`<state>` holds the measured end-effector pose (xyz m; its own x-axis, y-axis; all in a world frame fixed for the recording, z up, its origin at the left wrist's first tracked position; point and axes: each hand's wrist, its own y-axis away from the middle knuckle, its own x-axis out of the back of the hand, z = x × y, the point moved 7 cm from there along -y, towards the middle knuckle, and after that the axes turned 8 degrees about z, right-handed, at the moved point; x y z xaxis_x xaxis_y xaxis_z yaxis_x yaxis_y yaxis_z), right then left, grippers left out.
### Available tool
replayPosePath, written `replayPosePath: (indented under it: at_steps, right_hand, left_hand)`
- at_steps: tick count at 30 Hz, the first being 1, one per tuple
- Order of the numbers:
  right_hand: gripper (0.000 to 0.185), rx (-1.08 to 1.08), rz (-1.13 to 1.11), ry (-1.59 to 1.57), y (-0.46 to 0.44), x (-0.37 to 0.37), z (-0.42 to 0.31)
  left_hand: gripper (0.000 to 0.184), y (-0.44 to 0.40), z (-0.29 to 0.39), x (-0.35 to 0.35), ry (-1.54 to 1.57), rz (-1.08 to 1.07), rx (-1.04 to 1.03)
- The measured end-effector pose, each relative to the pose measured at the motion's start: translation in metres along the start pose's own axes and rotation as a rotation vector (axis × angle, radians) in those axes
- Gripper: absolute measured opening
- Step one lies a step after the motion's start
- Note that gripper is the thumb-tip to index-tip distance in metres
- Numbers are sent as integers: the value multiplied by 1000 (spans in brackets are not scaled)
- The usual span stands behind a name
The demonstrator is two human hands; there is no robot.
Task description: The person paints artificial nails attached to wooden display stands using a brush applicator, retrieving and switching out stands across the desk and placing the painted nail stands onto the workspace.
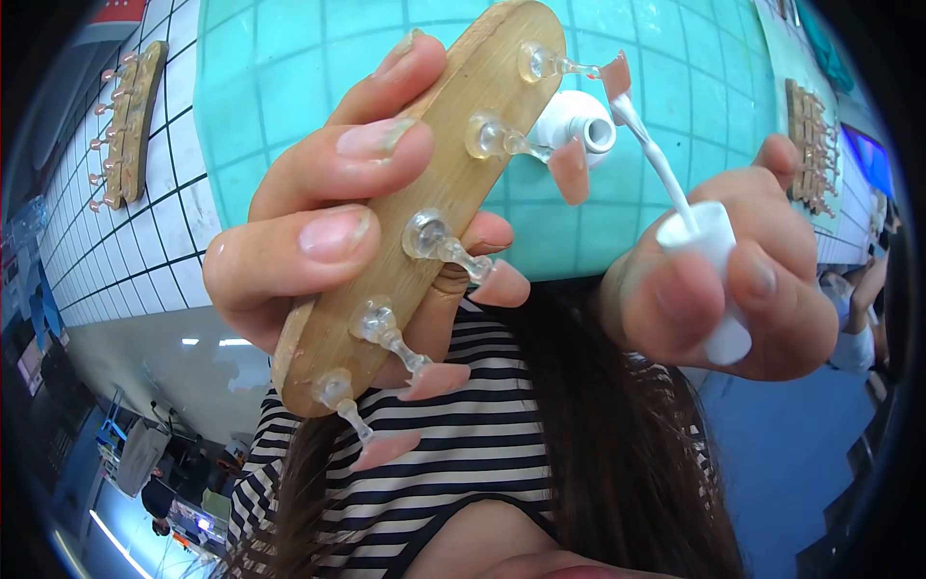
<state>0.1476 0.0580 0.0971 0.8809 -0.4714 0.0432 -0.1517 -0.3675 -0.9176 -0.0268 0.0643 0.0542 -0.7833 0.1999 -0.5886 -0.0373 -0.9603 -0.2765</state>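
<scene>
My left hand [318, 222] is closed around a wooden nail display stand [424, 183], held tilted in the air. Clear pegs stick out along the stand, and each carries a pink false nail [502, 285]. In my right hand [743, 261], a nail polish brush [699, 232] is pinched by its white cap handle. White polish coats its stem and bristles. The brush tip touches the topmost false nail [614, 75], near its lower edge. Behind the stand, an uncapped white polish bottle [577, 125] shows its round mouth, partly hidden by the stand.
A green grid-patterned mat [289, 58] covers part of the white tiled tabletop [164, 251]. Another wooden stand with false nails [133, 125] lies at the left, and a similar stand [810, 145] at the right. Another person's arm [863, 299] shows at the right edge.
</scene>
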Motion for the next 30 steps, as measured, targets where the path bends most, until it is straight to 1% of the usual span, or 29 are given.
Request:
replayPosePath:
  at_steps: [1, 2, 3, 5, 6, 8, 9, 11, 12, 15, 17, 19, 21, 22, 24, 25, 27, 28, 30]
  right_hand:
    - [19, 52, 9, 102, -2, -3, -3]
    - [16, 47, -98, 182, -5, -7, -3]
    - [16, 47, -96, 185, -5, -3, -5]
    - [14, -129, -148, 80, -2, 3, 4]
    - [14, -128, -144, 82, -4, 10, 7]
    - [13, -310, -153, -187, -6, 18, 21]
    - [13, -309, -147, -184, -6, 16, 19]
    - [19, -381, -78, -179, -4, 16, 22]
    - [21, -518, -161, -359, -4, 13, 35]
    - [20, -568, -148, -435, 1, 14, 38]
    - [19, -574, -139, -446, 2, 13, 37]
    - [17, -581, -132, -460, 2, 11, 35]
    - [17, -519, -178, -338, 2, 8, 31]
    - [17, -520, -176, -338, 0, 11, 32]
    - [14, -539, -315, -455, -3, 10, 32]
    - [14, -539, -315, -456, -3, 9, 30]
    - [11, -579, -141, -495, -2, 15, 30]
    - [11, -581, -141, -496, -1, 13, 30]
    - [10, -472, -147, -421, -2, 11, 24]
  left_hand:
    - [44, 1, -1, 0, -3, -1, -5]
    - [43, 1, -1, -2, -5, -1, -12]
    - [43, 0, -1, -2, -4, -2, -23]
    - [42, 0, -1, -2, 6, -5, -34]
    - [41, 0, -1, -2, 15, -6, -37]
    - [40, 0, -2, -2, 42, -13, -47]
    - [39, 1, -1, -3, 67, -23, -46]
    - [39, 1, -2, -5, 149, -49, -22]
    - [38, 1, -4, -6, 191, -62, -13]
    - [37, 1, -5, -9, 280, -93, 5]
    - [36, 2, -4, -10, 320, -93, 11]
    - [34, 2, -5, -11, 288, -111, -2]
    - [31, 2, -5, -14, 225, -143, -34]
    - [30, 3, -5, -15, 193, -159, -50]
    - [30, 2, -5, -16, 165, -176, -72]
    - [30, 2, -5, -17, 152, -174, -75]
    - [31, 1, -5, -16, 134, -159, -91]
    - [32, 0, -4, -16, 124, -151, -91]
    - [32, 2, -3, -15, 101, -140, -103]
